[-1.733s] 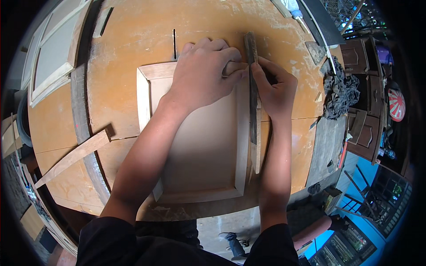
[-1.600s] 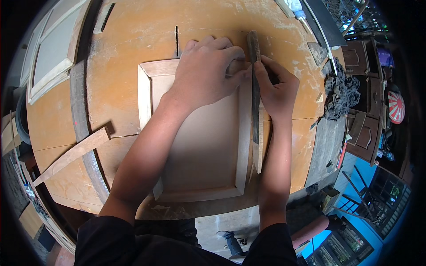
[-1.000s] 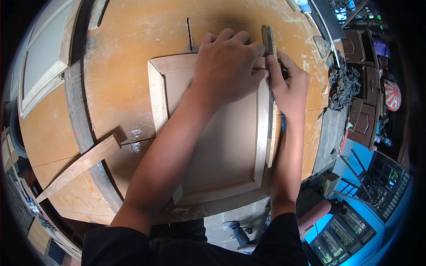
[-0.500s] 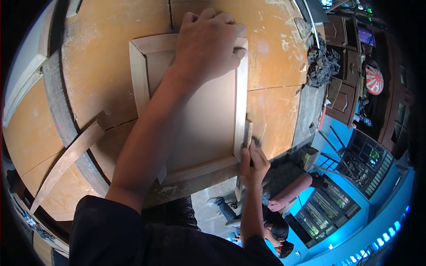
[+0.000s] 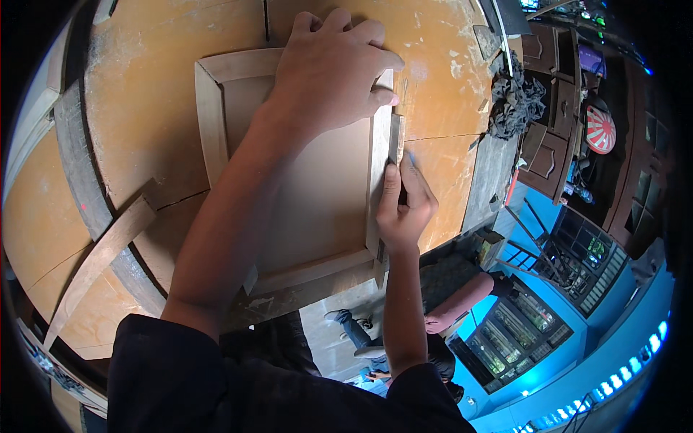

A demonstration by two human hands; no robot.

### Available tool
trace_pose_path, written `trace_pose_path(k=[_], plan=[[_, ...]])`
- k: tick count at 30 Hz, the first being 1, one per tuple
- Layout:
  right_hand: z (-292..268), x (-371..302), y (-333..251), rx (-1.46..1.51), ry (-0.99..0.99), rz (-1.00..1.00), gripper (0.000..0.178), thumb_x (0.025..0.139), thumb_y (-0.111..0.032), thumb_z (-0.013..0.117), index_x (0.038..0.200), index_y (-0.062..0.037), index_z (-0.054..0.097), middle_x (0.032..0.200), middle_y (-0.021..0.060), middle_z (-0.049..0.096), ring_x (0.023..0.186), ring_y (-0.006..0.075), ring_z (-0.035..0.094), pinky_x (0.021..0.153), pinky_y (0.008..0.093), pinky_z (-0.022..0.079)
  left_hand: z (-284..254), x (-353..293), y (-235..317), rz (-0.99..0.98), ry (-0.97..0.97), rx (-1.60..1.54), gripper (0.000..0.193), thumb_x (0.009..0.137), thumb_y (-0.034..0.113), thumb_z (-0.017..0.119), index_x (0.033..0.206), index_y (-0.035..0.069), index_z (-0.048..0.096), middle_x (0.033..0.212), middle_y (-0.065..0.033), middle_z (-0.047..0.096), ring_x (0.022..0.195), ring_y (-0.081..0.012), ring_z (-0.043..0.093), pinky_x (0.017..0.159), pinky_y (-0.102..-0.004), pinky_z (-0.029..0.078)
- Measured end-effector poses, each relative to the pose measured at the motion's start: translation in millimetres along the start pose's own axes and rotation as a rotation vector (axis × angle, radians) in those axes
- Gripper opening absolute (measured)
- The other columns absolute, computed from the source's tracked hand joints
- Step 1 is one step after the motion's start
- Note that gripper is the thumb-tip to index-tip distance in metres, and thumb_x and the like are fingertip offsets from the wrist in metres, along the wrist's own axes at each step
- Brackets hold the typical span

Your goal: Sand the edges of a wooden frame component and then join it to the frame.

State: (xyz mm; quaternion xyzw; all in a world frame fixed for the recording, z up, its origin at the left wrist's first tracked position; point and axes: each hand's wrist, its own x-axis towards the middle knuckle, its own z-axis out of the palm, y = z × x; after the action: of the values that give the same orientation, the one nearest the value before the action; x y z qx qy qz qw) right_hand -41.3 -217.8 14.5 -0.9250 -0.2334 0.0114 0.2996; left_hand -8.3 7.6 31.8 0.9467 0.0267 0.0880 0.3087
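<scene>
Two holds noted: left hand [image 5: 328, 72] clasps pale rectangular framed wooden panel [image 5: 314, 195] at one o'clock corner; right hand [image 5: 408, 200] pinches narrow dark-and-tan wooden strip [image 5: 397, 138] along three o'clock edge. Strip sits nearer twelve than half-second ago; lengthwise stroke judged.

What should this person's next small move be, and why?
Probably a short push of the wooden strip, away from the body, along the right edge of the framed panel: the right hand grips the strip alongside that edge, its far end stops short of the far corner, and the left hand appears to steady the panel.
</scene>
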Motion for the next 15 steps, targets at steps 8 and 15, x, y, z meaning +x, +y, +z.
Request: trace_pose_path(k=[8,15], plan=[[-35.6,-117.2,7.0,-0.034,-0.038,0.027,0.023,0.090,-0.001,0.065,0.110,0.0082,0.067,0.069,0.0145,0.058,0.056,0.0246,0.058,0.051,0.0353,0.047,-5.8,2.7,-0.3,-0.033,-0.065,-0.042,0.035,0.077,0.037,0.077,0.106,0.018,0.074,0.103,-0.0024,0.061,0.109,-0.0246,0.053,0.091,-0.0473,0.038],[-28.1,-77.1,16.5,-0.089,-0.086,-0.094,0.021,0.091,-0.002,0.063,0.109,0.0073,0.067,0.074,0.0181,0.062,0.057,0.0284,0.058,0.053,0.0364,0.048,-5.5,1.0,3.4,-0.004,-0.020,-0.003,0.036,0.077,0.037,0.077,0.107,0.018,0.074,0.102,-0.0027,0.062,0.110,-0.0243,0.053,0.091,-0.0462,0.038]])
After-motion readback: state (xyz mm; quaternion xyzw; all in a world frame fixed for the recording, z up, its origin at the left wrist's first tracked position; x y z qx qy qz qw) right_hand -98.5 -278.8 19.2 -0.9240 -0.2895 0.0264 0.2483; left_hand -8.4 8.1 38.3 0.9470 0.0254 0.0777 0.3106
